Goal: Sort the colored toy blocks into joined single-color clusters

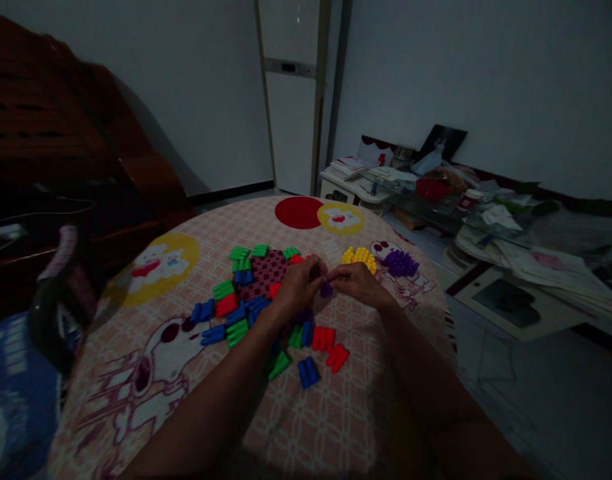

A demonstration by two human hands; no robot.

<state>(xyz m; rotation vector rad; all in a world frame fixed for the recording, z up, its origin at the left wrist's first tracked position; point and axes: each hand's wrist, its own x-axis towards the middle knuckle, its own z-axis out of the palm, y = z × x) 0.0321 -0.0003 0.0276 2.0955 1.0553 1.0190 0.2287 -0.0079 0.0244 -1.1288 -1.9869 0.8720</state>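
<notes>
Over the middle of the table, my left hand (302, 285) and my right hand (357, 281) meet with fingertips pinched. Between them shows a small purple toy block (327, 289), partly hidden by the fingers. Left of my left hand lie loose plastic blocks with rounded pegs, among them a red block (227, 305), a green block (237, 333) and a blue block (214, 335). Nearer to me are a red block (324, 339) and a blue block (308, 372). Beyond my right hand sit a yellow cluster of blocks (360, 257) and a purple cluster (402, 264).
A patterned cloth covers the round table (331, 427). White blocks (331, 249) lie behind my hands. A cluttered glass-topped cabinet (401, 189) stands at the right, a wooden bench (51, 127) at the left. A chair (51, 300) touches the table's left side.
</notes>
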